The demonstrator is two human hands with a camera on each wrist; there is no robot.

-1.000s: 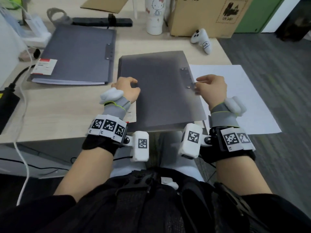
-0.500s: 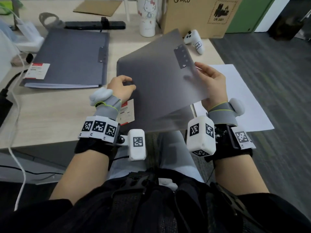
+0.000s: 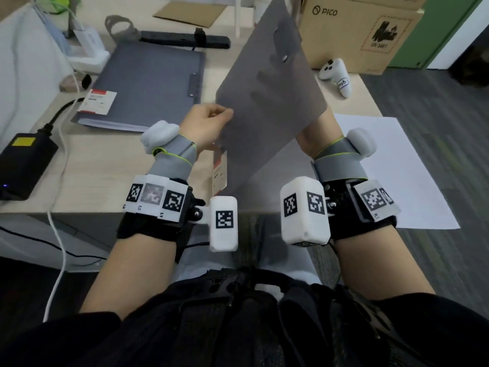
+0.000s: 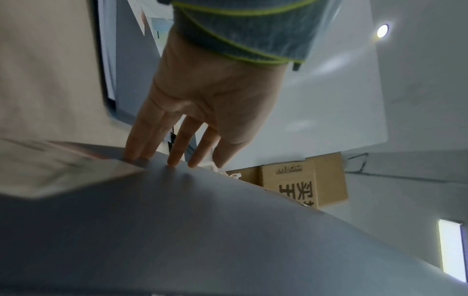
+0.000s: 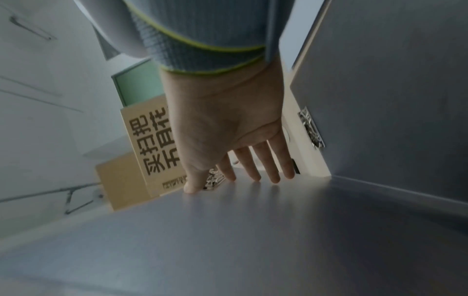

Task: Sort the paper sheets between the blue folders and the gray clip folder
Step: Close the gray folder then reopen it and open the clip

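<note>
The gray clip folder (image 3: 270, 107) lies in front of me on the desk, its translucent cover raised almost upright. My left hand (image 3: 209, 123) is at the cover's left edge, and the left wrist view shows its straight fingertips (image 4: 174, 160) resting on gray plastic. My right hand (image 3: 312, 139) is behind the cover, with straight fingers (image 5: 255, 170) pressed flat against it and showing through as shadows. A metal clip (image 3: 280, 46) sits near the cover's top. A blue folder (image 3: 148, 86) lies shut at the back left. One white paper sheet (image 3: 391, 160) lies to the right.
A cardboard box (image 3: 354, 30) and a white controller (image 3: 337, 75) stand behind the raised cover. A black bar (image 3: 185, 41) lies behind the blue folder. A black power adapter (image 3: 23, 165) and a white cable (image 3: 60, 207) sit at the desk's left front.
The gray folder's cover has swung up from flat to nearly upright. My right hand went under it, lifting. My left hand rose along the left edge.
</note>
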